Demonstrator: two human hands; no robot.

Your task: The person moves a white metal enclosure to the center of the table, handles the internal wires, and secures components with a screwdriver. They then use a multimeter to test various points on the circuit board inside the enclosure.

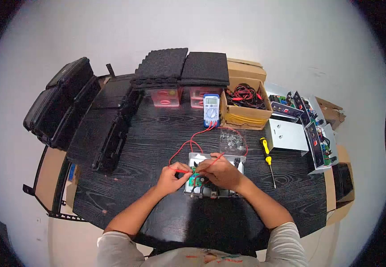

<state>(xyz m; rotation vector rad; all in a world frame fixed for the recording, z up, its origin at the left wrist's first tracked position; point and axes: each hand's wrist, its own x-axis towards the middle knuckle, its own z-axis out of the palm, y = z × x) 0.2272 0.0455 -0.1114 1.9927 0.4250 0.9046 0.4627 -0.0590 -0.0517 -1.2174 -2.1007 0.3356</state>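
My left hand (171, 180) pinches a red test probe (182, 171), its tip over the green circuit board (194, 181). That board sits in an open metal case (196, 156) in front of me. Over the right part of the case, my right hand (222, 171) is closed on a second test probe, mostly hidden by the fingers; a red lead (220, 156) shows above it. Both leads run to a blue-framed multimeter (211, 109), which leans upright beyond the case. Between meter and case lies a clear tray (232, 141) of small metal parts.
A yellow-black screwdriver (267, 153) lies right of the case. Several opened metal units (288, 135) stand at the right. A cardboard box (245, 116) holds cables. Black foam sheets (205, 67) rest on red containers (165, 98); black hard cases (61, 104) fill the left side.
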